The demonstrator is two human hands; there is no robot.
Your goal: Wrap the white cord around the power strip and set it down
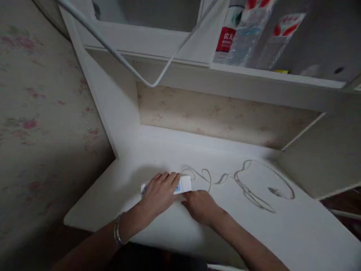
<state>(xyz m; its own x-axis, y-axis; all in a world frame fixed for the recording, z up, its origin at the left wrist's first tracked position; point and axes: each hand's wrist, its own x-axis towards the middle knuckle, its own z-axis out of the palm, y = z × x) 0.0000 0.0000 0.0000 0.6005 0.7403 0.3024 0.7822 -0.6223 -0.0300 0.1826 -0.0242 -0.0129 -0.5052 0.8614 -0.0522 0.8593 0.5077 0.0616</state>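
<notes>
A white power strip (186, 183) with a blue panel lies at a slant above the white desk, near its front middle. My left hand (162, 188) is wrapped over the top of it and covers most of its length. Against the strip's lower right edge, my right hand (201, 206) has its fingers curled; their tips are partly hidden at the strip. A pale cable (239, 180) runs in loose loops from behind the strip to the right, and its plug (275, 192) lies on the desktop. A bracelet (117, 229) circles my left wrist.
The white desk (242, 226) extends right. Above it, a shelf (276, 77) holds several plastic bottles (231, 35). A bent white tube (152, 83) hangs in front of the cabinet. Flowered wallpaper (34, 124) covers the left wall, beside a white side panel (113, 98).
</notes>
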